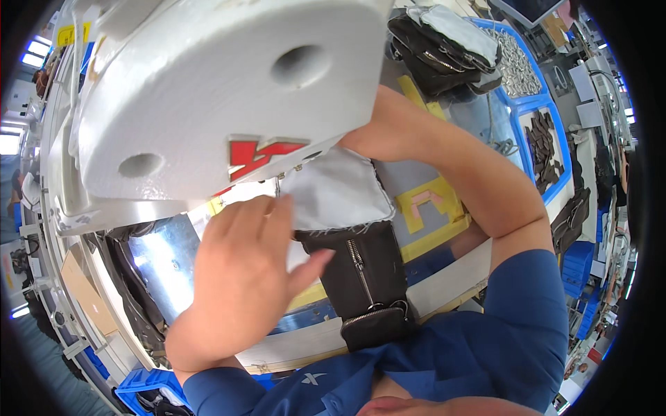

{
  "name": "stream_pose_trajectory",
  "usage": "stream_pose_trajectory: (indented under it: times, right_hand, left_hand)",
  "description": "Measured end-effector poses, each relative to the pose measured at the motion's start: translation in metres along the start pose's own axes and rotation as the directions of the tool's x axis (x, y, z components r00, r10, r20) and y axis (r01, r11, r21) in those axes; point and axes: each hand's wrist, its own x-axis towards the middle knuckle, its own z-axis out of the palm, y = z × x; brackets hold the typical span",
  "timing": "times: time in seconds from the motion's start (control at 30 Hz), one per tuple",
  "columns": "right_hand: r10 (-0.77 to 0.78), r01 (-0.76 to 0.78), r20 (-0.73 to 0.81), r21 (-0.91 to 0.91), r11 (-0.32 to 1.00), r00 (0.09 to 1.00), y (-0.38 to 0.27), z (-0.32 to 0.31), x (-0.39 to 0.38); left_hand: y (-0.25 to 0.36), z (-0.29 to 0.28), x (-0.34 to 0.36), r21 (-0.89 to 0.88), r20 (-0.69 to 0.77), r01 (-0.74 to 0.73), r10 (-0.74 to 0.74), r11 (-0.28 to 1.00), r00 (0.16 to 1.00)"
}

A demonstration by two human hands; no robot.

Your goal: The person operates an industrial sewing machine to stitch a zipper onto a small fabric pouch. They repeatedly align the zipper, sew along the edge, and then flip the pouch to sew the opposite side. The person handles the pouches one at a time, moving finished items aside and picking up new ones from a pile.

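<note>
A large white sewing machine head (208, 104) with a red emblem fills the upper left and hides what lies under it. Beneath its lower edge lies a black bag piece (371, 267) with a silver zipper, its pale grey lining (336, 191) turned out and frayed at the edge. The black part hangs over the table's near edge toward my body. My left hand (243, 270) hovers by the lining's left side, fingers stretched and thumb apart, with nothing visible in it. At the lining's far right corner is my right hand (368, 135), its fingers hidden behind the machine.
Black bags with pale lining (444, 52) are piled at the back right. Beside them, a blue tray (513, 102) holds silver metal fittings (512, 62) and dark strips (544, 145). Yellow tape (451, 208) marks the table. Dark material (128, 284) lies at left; a blue crate (142, 381) stands below.
</note>
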Motion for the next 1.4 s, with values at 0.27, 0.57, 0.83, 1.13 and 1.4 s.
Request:
stream_pose_trajectory:
  times: [0.27, 0.57, 0.83, 1.13, 1.4]
  right_hand:
    - [-0.161, 0.149, -0.084, -0.134, 0.980, 0.983, -0.009, -0.001, -0.005]
    - [-0.130, 0.116, -0.109, -0.124, 0.985, 0.986, -0.025, -0.003, -0.006]
    - [-0.125, 0.109, -0.155, -0.106, 0.988, 0.980, -0.043, 0.007, -0.005]
    - [-0.103, 0.094, -0.097, -0.086, 0.992, 0.990, -0.035, 0.003, -0.006]
    - [-0.242, 0.213, -0.223, -0.146, 0.966, 0.944, -0.028, 0.011, -0.001]
  left_hand:
    - [-0.011, 0.040, 0.021, -0.241, 0.035, -0.197, 0.211, 0.950, 0.977]
    - [-0.011, 0.039, 0.021, -0.110, 0.192, -0.195, 0.213, 0.975, 0.958]
    - [-0.007, 0.035, 0.017, -0.010, 0.199, -0.163, 0.162, 0.987, 0.967]
    - [-0.004, 0.041, 0.012, 0.039, 0.184, -0.154, 0.144, 0.987, 0.972]
    - [-0.002, 0.044, 0.013, 0.064, 0.169, -0.185, 0.172, 0.981, 0.970]
